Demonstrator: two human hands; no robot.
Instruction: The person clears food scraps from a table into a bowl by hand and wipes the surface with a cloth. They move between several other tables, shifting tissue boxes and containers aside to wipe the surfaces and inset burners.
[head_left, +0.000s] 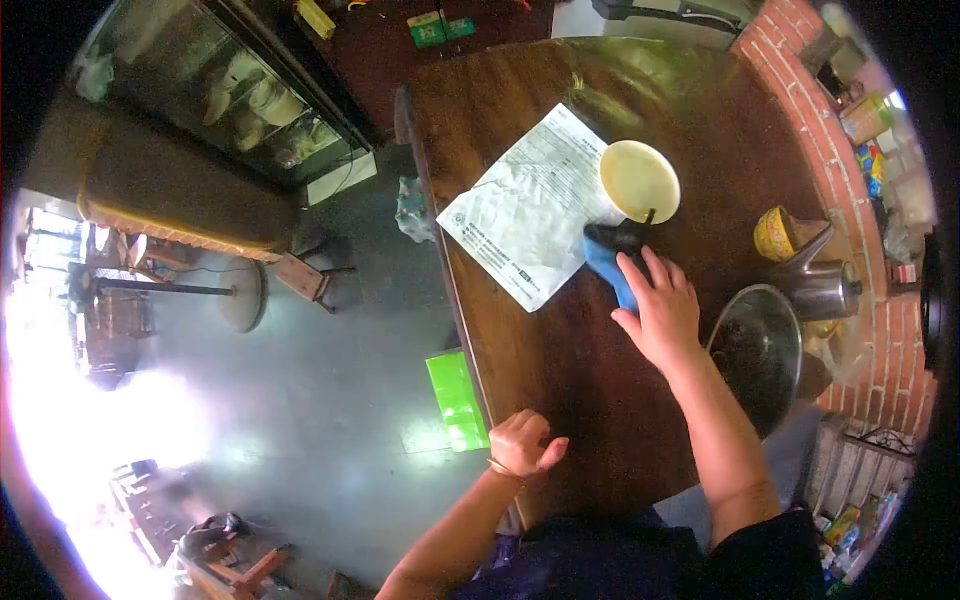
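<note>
My right hand [668, 312] is over the wooden table, its fingers bent onto a blue and black cloth [603, 262]. The thumb lies at the cloth's lower end, and part of the cloth is hidden by the fingers. Just beyond the cloth, a pale round bowl [640, 178] has a dark handle-like piece at its near rim. A printed white sheet [530, 210], somewhat wrinkled, lies left of the cloth and reaches the bowl. My left hand [524, 443], with a bracelet at the wrist, is at the table's left edge. Its fingers are curled in, with nothing visible in them.
On the table's right side are a large metal basin [757, 345], a metal pot [815, 288] and a yellow patterned bowl [775, 235]. A low brick wall [835, 180] borders that side. A bright green bag [455, 400] hangs by the left edge; a small stool [304, 280] stands on the floor.
</note>
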